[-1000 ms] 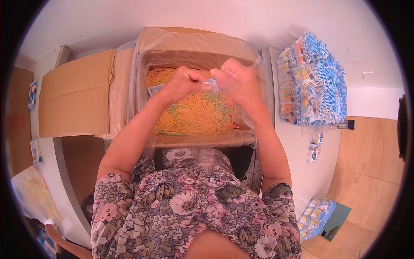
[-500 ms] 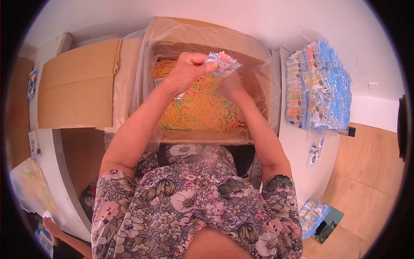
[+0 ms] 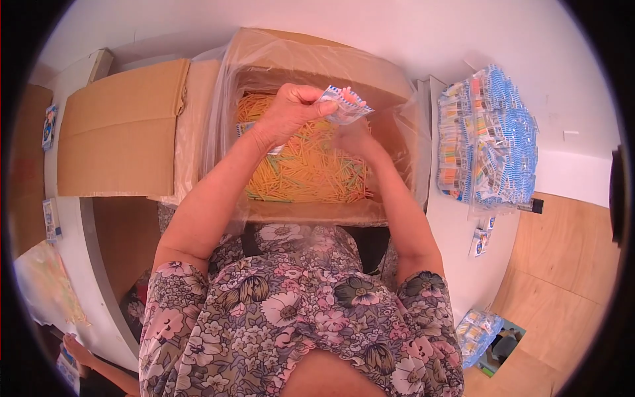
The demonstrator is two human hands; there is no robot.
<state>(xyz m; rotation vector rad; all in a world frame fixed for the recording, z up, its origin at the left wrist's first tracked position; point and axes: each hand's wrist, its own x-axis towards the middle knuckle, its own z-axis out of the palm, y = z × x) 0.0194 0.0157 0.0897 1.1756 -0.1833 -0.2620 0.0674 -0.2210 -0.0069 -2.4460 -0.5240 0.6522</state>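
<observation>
While the left hand (image 3: 291, 109) pinches a small clear plastic packet (image 3: 345, 106) at upper centre, the blurred right hand (image 3: 354, 140) sits just below it, its grip unclear, over the stick-filled cardboard box (image 3: 317, 212).

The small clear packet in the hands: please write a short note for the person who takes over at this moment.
Left hand: raised over the box, pinching the small clear packet by its edge; grip closed on it.
Right hand: blurred just below the packet; I cannot tell if it holds anything.
Cardboard box, lined with clear plastic, holds a heap of thin yellow and orange sticks, some green.
Done: many filled packets lie stacked on the white table at the right.
Left: the box is far from empty. Whether the held packet is already filled does not show.
</observation>
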